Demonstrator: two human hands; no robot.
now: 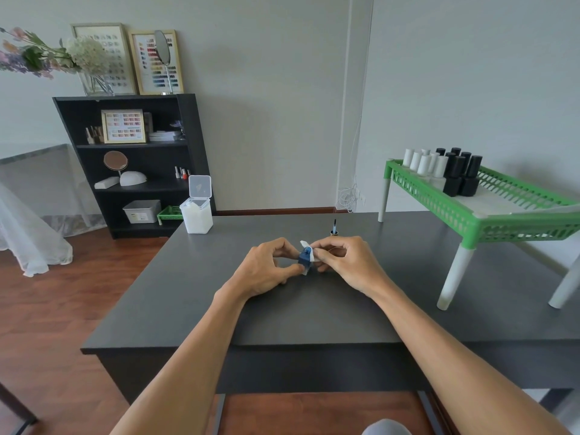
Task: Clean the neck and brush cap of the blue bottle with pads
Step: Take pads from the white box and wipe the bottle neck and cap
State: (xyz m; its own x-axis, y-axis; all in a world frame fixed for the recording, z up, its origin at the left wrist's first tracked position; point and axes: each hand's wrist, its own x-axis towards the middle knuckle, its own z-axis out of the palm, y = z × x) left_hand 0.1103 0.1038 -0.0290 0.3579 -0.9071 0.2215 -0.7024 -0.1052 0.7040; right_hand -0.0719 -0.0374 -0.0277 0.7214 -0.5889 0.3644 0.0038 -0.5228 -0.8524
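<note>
Left hand (266, 268) fingers clamp blue bottle (303, 258); right hand (340, 259), at 3 o'clock, pinches pad (309, 250) on neck. Hard wiping could tip the open bottle, spilling polish.

Soft, even daylight filling room, nothing harsh. Faint shadow falling behind green rack (489, 211) on wall. Dark table (194, 296) showing mild sheen, no real glare. Wide-angle lens bending edges, bookshelf (188, 146) leaning. Distant stuff looking slightly soft.

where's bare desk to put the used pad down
Free: the desk near its front edge, and the left stretch between the left hand and the pad box. Crowded: around the blue bottle, brush cap and green rack.
</note>
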